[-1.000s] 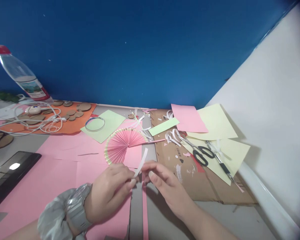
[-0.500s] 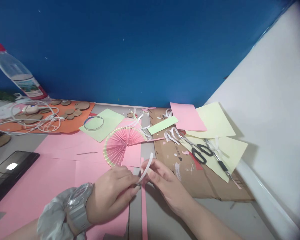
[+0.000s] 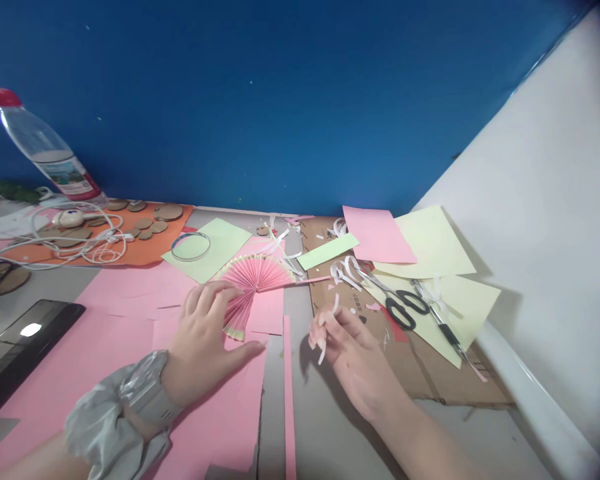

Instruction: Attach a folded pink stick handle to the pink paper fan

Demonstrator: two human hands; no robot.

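Observation:
A pleated pink paper fan [image 3: 260,272] with a yellow-green edge lies on the pink paper. My left hand [image 3: 207,343] is spread over the fan's left side, fingertips at its folds and thumb stretched out to the right; whether it touches the fan I cannot tell. In my right hand [image 3: 350,353] a thin white paper strip [image 3: 336,303] is pinched, its two ends poking out above and below the fingers. Between the hands a long pink paper strip [image 3: 289,393] lies on the grey table.
Black-handled scissors [image 3: 405,307] and a pen [image 3: 447,333] rest on pale yellow sheets [image 3: 473,300] at right, over brown cardboard [image 3: 430,380]. A green paper strip [image 3: 329,251] lies behind. At left are a phone [image 3: 25,353], white cable [image 3: 100,243], tape ring [image 3: 191,247] and bottle [image 3: 55,153].
My hands have moved apart. The left let go of the white strip and moved left over the fan, opening its fingers; the right drew off to the right with the strip.

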